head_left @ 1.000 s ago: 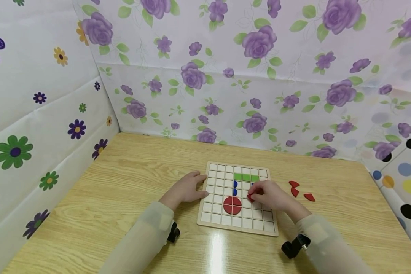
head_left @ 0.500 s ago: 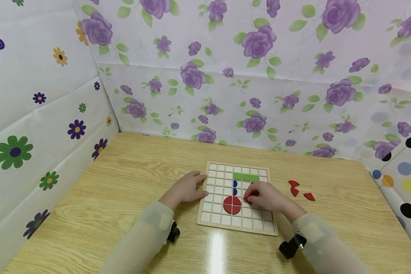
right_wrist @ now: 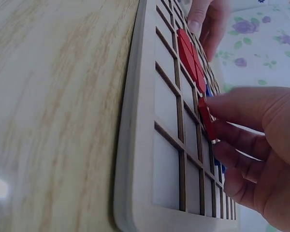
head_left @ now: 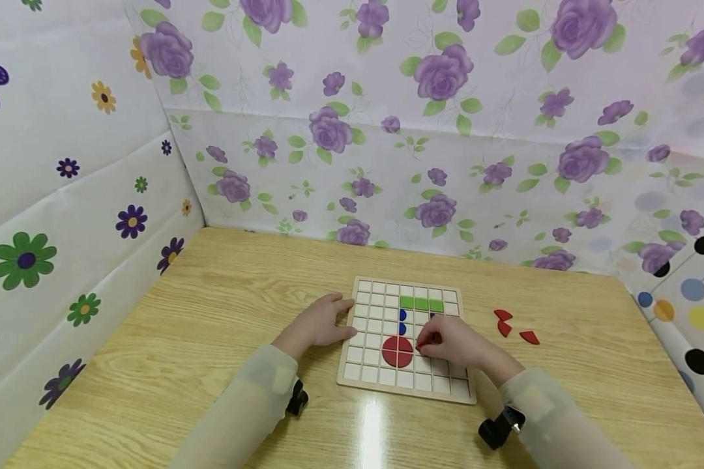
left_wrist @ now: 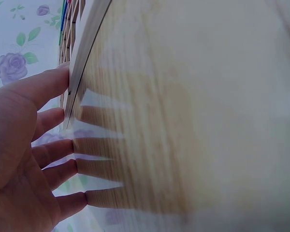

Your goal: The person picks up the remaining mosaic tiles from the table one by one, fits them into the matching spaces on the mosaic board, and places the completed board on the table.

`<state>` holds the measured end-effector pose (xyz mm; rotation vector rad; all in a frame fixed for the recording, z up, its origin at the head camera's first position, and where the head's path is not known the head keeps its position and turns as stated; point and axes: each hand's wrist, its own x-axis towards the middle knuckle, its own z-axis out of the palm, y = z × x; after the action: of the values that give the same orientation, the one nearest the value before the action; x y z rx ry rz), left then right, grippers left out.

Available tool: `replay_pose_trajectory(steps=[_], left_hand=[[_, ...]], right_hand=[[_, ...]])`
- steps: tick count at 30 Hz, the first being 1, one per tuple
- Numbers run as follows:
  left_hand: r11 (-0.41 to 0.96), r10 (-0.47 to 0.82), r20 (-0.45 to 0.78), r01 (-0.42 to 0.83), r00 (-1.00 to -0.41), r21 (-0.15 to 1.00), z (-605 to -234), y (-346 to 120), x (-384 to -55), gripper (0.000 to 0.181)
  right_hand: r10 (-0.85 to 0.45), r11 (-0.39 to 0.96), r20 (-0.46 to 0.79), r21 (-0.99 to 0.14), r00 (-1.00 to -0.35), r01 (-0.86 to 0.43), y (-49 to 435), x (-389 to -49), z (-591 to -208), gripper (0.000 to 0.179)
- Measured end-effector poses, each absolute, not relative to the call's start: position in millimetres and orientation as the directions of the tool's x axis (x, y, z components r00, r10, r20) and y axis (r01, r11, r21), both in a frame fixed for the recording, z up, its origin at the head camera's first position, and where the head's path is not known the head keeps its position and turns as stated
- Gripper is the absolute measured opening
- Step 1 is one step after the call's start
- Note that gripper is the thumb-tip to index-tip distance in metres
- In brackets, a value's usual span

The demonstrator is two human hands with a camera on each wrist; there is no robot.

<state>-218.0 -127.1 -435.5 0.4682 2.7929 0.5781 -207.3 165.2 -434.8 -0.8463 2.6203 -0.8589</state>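
Note:
A wooden grid board (head_left: 407, 393) lies flat on the table. My left hand (head_left: 319, 324) touches its left edge with thumb and fingertips, the fingers spread, as the left wrist view confirms. Over the board's right half, my right hand (head_left: 460, 342) pinches a red quarter-circle piece (right_wrist: 207, 120) between thumb and fingers, low against the grid. Left of that piece, several red quarter-circles form a full red circle (head_left: 397, 352). Farther up sit blue half-circles (head_left: 403, 315) under a row of green squares (head_left: 422, 303). The right hand hides some of the cells and part of the blue at right.
Loose red quarter-circle pieces (head_left: 529, 337) lie on the wooden table (head_left: 258, 273) right of the board; two of them touch or nearly touch. Flowered cloth walls (head_left: 387, 163) enclose the table at the back and sides.
My right hand has shifted slightly left and toward me, bringing the red piece nearer the red circle. The left hand and the board have stayed put.

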Motion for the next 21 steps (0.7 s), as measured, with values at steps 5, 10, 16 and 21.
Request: replay_pose_trajectory(steps=[5,10,16,21], left_hand=[[0.869,0.356,-0.179,0.255,-0.917,0.424,-435.8,-127.2,-217.4,0.065],[0.867,0.356,-0.176,0.254,-0.918,0.429,-435.7,-127.0,-217.4,0.065],[0.867,0.358,-0.168,0.261,-0.918,0.424,-438.0,-127.5,-218.6,0.065],[0.871,0.359,-0.165,0.266,-0.919,0.414,-439.6,-127.7,-219.7,0.065]], right_hand=[[-0.588,0.677,-0.088,-0.597,-0.804,-0.430,164.4,-205.7,-434.6,0.006],[-0.613,0.672,-0.053,-0.560,-0.788,-0.485,163.8,-204.7,-434.6,0.009],[-0.629,0.660,-0.005,-0.532,-0.778,-0.530,163.0,-204.5,-434.9,0.008],[-0.627,0.663,0.009,-0.518,-0.779,-0.540,162.5,-203.8,-435.4,0.009]])
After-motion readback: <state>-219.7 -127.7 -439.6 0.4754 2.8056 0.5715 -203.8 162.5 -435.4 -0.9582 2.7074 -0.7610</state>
